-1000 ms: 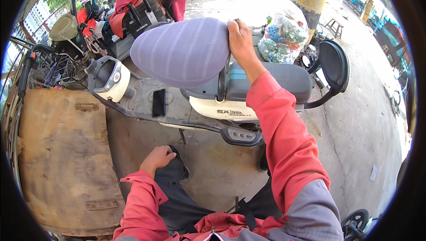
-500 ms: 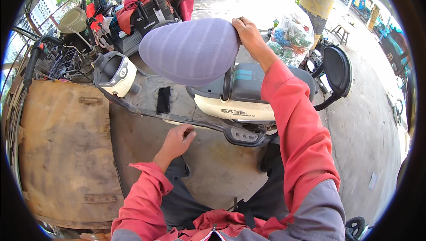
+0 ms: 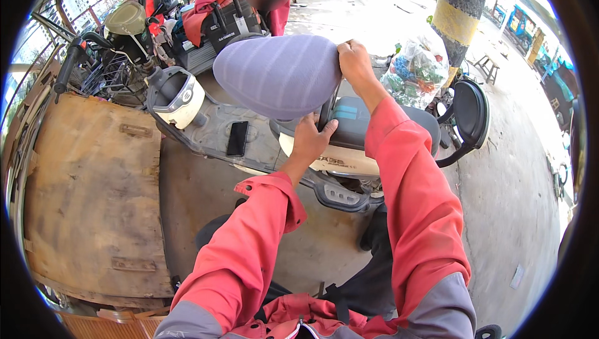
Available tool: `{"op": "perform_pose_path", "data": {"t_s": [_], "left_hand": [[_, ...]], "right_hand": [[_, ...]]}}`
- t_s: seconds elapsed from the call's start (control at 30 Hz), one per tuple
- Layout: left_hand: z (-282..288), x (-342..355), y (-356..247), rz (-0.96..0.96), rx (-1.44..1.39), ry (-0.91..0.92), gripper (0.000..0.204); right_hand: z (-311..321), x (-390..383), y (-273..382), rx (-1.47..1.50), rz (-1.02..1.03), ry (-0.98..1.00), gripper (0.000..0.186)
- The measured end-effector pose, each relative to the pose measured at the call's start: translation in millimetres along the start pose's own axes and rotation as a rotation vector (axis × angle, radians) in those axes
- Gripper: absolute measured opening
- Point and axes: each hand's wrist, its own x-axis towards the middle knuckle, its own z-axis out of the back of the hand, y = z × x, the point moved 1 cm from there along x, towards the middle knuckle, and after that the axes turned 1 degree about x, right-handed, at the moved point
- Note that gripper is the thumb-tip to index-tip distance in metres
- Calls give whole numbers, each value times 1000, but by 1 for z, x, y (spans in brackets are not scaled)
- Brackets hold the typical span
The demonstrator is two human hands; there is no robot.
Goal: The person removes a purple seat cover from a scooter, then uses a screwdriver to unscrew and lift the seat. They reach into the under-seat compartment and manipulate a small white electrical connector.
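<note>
A scooter seat (image 3: 277, 77) with a stretched lilac fabric cover stands tipped up over the scooter's floorboard. My right hand (image 3: 360, 67) is closed on its right edge, thumb on the near side. Just beneath the seat's lower edge is my left hand (image 3: 311, 136), beside a black metal bar (image 3: 326, 109). Its thumb points right, apart from the fingers, whose tips are partly hidden near the seat. Behind my left hand lies the scooter's cream side panel (image 3: 349, 159). The grey rear seat (image 3: 359, 121) is partly covered by my right forearm.
A phone (image 3: 237, 138) lies on the floorboard (image 3: 209, 125). To the left is a plywood sheet (image 3: 93, 195). Beyond the scooter are a clear bag of scraps (image 3: 415, 67), a striped pillar (image 3: 460, 8) and another person in red (image 3: 284, 18). A padded backrest (image 3: 471, 111) rises at the right.
My left hand has moved up and right from beside the floorboard to the seat's lower edge. The right hand keeps its hold on the seat. The whole view has shifted a little.
</note>
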Motion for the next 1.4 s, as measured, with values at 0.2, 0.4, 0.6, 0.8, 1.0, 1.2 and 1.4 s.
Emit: {"op": "perform_pose_path", "data": {"t_s": [0.2, 0.4, 0.6, 0.8, 1.0, 1.2, 1.4], "left_hand": [[-8, -8, -10, 15, 65, -122, 38], [-9, -10, -10, -18, -57, -149, 34], [-9, -13, -8, -8, -38, -169, 33], [-9, -13, -9, 56, -97, -139, 34], [-7, -12, -14, 33, -79, -148, 35], [-5, -12, -16, 89, -90, -118, 36], [-2, -12, -19, 73, -120, -109, 37]], "right_hand": [[-3, -9, 5, -137, 94, -55, 44], [-3, -12, 8, -12, 81, -60, 45], [-7, -10, 4, -50, 103, -91, 45], [-2, -5, -2, 127, 69, -43, 38], [-9, 0, -10, 83, 129, -100, 38], [-7, -1, -8, 164, 103, -85, 38], [2, 2, -6, 409, -164, 102, 33]]}}
